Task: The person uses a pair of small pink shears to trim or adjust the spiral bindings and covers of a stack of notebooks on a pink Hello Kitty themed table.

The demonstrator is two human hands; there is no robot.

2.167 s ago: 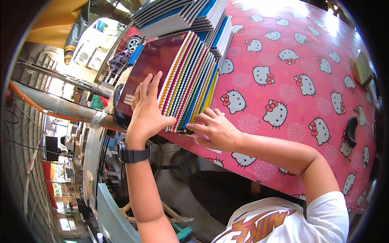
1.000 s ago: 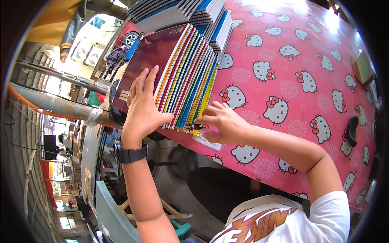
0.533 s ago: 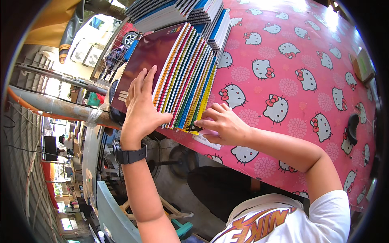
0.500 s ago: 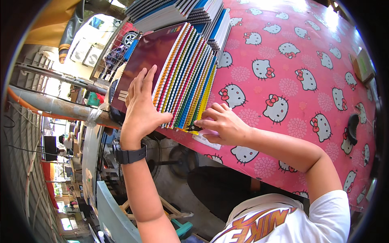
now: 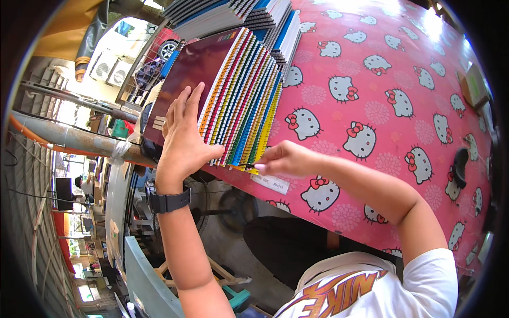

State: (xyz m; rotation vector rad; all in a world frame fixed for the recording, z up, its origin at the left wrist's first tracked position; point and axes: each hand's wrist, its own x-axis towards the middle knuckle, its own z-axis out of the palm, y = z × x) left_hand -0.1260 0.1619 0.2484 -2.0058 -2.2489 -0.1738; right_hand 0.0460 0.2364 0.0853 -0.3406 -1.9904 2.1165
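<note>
A tall stack of spiral notebooks [image 5: 241, 100] with bindings of many colours lies at the table's near left edge, a maroon cover [image 5: 199, 63] on top. My left hand [image 5: 185, 140] rests on that cover, fingers stretched and thumb spread over the bound edges; a dark watch is on the wrist. At the stack's lower right corner, my right hand [image 5: 286, 159] is closed in a pinch beside the yellow bottom coils. A small pale pink bit and a dark tip show at its fingertips; their kind is unclear. Below them, a white paper label [image 5: 269, 183] lies on the table.
More notebooks with black coils and blue covers [image 5: 265, 24] stand behind the stack. The pink table cover [image 5: 371, 111] has printed cat faces. A black curved object [image 5: 461, 168] and a brown box [image 5: 473, 87] sit far right. A metal pipe [image 5: 79, 135] runs along the left.
My right hand's fingers have drawn together, and the hand has turned at the stack's corner, uncovering more of the paper label. My left hand stays on the maroon cover.
</note>
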